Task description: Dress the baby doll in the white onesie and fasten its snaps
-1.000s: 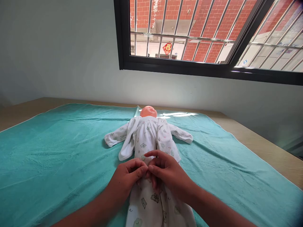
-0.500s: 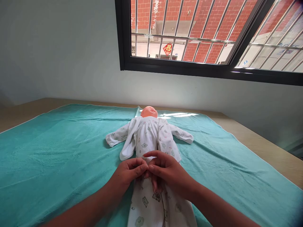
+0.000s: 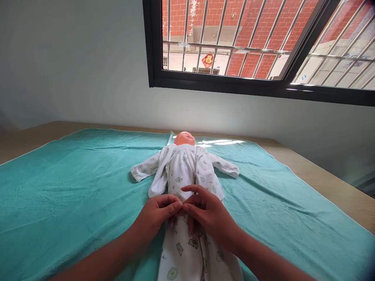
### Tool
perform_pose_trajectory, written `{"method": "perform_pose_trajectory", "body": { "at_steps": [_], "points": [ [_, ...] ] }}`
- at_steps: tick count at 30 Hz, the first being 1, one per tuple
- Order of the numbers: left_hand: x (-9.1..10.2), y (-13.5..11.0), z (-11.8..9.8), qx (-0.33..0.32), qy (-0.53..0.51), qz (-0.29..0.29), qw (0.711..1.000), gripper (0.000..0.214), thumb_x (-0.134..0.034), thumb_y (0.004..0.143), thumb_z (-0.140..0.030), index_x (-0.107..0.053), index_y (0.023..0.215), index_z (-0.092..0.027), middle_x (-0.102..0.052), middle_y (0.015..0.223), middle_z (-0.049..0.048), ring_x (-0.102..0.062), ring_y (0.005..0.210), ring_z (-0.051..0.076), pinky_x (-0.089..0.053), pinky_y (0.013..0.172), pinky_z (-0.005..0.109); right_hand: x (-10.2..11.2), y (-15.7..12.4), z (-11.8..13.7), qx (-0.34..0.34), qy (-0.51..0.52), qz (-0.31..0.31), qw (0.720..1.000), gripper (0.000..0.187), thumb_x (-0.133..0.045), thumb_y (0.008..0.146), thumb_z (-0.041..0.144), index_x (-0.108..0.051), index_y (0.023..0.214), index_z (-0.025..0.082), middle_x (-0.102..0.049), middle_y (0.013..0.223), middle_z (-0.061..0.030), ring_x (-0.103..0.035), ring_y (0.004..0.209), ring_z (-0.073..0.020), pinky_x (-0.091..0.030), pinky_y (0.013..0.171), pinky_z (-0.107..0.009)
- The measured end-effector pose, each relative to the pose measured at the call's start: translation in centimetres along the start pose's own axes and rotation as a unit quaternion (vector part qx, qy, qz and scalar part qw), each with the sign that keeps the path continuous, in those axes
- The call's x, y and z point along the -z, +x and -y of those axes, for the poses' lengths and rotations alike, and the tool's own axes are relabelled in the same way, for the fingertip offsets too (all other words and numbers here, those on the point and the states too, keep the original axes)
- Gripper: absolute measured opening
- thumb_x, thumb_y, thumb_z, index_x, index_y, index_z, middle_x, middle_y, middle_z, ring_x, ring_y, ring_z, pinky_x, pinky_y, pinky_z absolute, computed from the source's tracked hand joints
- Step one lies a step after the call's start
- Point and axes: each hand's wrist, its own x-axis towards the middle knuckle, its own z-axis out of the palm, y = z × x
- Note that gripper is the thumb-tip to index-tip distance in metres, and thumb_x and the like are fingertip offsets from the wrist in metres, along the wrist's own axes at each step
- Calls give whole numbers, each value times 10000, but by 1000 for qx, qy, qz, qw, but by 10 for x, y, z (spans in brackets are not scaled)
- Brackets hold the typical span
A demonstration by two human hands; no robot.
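Observation:
A baby doll (image 3: 184,138) lies on its back on a teal towel (image 3: 73,183), head toward the wall. It wears a white printed romper (image 3: 183,171) with sleeves spread to both sides. My left hand (image 3: 158,214) and my right hand (image 3: 206,214) meet over the romper's middle, fingertips pinched together on the fabric at the front opening. What lies between the fingertips is too small to make out.
The towel covers a wooden tabletop (image 3: 322,175) that stands against a pale wall. A black-framed barred window (image 3: 249,47) is above, with a red brick building outside. Sunlight falls on the towel behind the doll's head.
Both hands have stayed pinched at the romper's middle, shifting only slightly toward the doll's chest. The doll has not moved.

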Motion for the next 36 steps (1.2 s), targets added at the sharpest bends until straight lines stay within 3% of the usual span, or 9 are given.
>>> {"method": "perform_pose_trajectory", "body": {
  "at_steps": [6,16,23,36],
  "points": [
    [2,1,-2,-7,29,8,1000,325,-732,751,-428,-627,628,-146,-527,565,-26,-445,560,97,-328,557,228,-1,-1,-1,3,-24,-15,1000,358,-645,856,336,-517,1179,248,-701,835,6,-605,456,-111,-438,402,-200],
    [7,3,3,-7,19,77,997,374,-712,773,-458,-580,613,-146,-522,624,-8,-457,625,113,-324,598,245,7,4,1,-15,12,70,997,353,-677,848,317,-560,1166,218,-702,804,-1,-607,489,-101,-458,432,-184],
    [12,7,9,6,-11,89,996,343,-733,758,-446,-624,620,-152,-521,620,-11,-469,618,113,-332,601,249,9,4,1,-5,12,80,997,362,-683,853,340,-568,1172,215,-687,802,0,-612,506,-103,-452,442,-186],
    [10,4,12,19,-34,46,998,268,-772,740,-367,-671,626,-147,-530,642,-16,-455,618,88,-316,582,233,8,1,-5,28,15,68,997,335,-623,895,344,-551,1211,259,-619,836,19,-607,518,-93,-435,436,-183]
  ]
}}
